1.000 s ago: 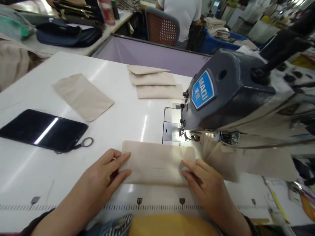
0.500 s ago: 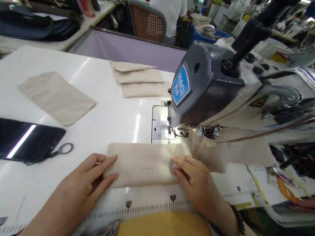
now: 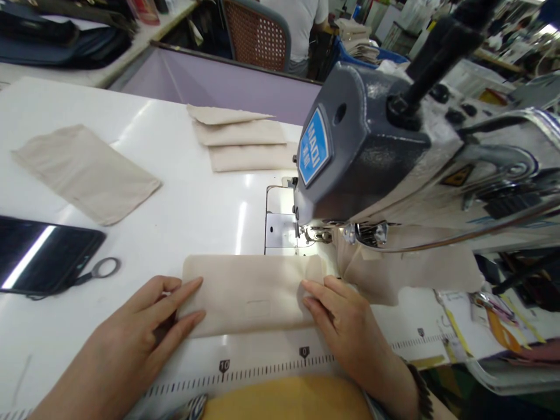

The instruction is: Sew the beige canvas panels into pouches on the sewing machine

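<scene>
A folded beige cloth piece (image 3: 247, 291) lies flat on the white sewing table (image 3: 192, 192), just in front of the needle area of a grey sewing machine (image 3: 350, 151). My left hand (image 3: 149, 326) pinches the cloth's left end, thumb and fingers closed on its edge. My right hand (image 3: 341, 321) holds the right end, fingertips curled over its folded corner. More beige cloth (image 3: 406, 271) hangs under the machine arm to the right.
A stack of beige pieces (image 3: 245, 140) lies at the back, a single piece (image 3: 87, 172) at the left. A dark phone (image 3: 39, 254) and small scissors (image 3: 98, 271) sit near my left hand. A person on a chair (image 3: 258, 35) works behind the table.
The view has shifted right and slightly down, so everything slid left in the frame. Both hands keep the same hold on the cloth, which stays in front of the needle.
</scene>
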A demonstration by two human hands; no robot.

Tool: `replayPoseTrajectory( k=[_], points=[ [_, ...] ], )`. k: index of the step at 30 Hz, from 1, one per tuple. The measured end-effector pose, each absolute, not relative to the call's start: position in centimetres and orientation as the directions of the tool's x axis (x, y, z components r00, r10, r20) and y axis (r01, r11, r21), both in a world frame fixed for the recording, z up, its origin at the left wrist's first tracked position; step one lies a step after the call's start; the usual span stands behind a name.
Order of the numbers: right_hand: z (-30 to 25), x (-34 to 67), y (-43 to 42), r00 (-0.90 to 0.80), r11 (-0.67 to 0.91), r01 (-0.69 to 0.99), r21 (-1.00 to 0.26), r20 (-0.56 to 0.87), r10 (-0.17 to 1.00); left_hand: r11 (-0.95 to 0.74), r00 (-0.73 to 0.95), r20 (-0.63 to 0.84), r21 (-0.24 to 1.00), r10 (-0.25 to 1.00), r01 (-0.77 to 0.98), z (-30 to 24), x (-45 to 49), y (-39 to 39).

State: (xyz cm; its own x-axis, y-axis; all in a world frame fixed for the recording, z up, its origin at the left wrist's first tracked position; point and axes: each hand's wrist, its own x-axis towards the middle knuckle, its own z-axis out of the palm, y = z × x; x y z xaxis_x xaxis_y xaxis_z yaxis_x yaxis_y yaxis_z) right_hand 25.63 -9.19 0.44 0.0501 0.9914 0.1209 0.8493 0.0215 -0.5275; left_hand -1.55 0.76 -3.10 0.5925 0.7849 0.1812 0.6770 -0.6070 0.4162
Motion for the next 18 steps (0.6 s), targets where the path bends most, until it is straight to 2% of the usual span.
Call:
replayPoseTrajectory(
  k=[5,10,18],
  points=[
    [0.6,25.5,-9.1,0.057,-0.001,0.865,-0.502,0.096,0.994,-0.516,0.557,0.052,0.452,0.829,0.727,-3.2,-1.7,0.5],
    [0.6,25.4,-9.1,0.062,-0.011,0.868,-0.497,0.087,0.994,-0.503,0.553,0.037,0.469,0.832,0.726,-3.4,-1.9,0.5],
    [0.7,25.5,-9.3,0.102,-0.063,0.881,-0.469,0.057,0.993,-0.528,0.579,0.005,0.420,0.815,0.738,-4.2,-2.6,0.6]
  ],
)
